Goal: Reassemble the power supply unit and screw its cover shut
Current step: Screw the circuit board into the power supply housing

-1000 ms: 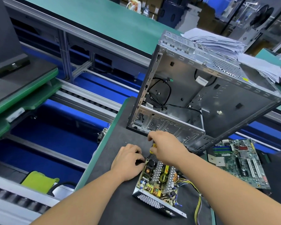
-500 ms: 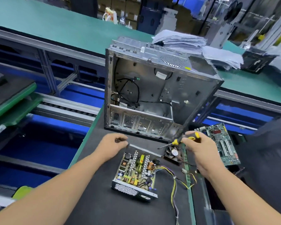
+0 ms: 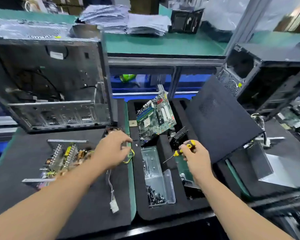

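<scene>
- Near, in foam tray: clear plastic box of dark screws [image 3: 156, 193], not yet drawn on.
- Right hand [image 3: 196, 156] clenched around yellow-and-black-handled screwdriver [image 3: 182, 149].
- Left hand [image 3: 113, 149] fingers curled, grip unclear.
- Left on mat: uncovered power supply unit [image 3: 62, 158], circuit board exposed; cover unfitted, unscrewed.
- No legible writing.

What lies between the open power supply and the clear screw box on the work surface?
In the head view, between the power supply and the screw box are the left hand, a white-plug cable and the mat's green edge.
</scene>
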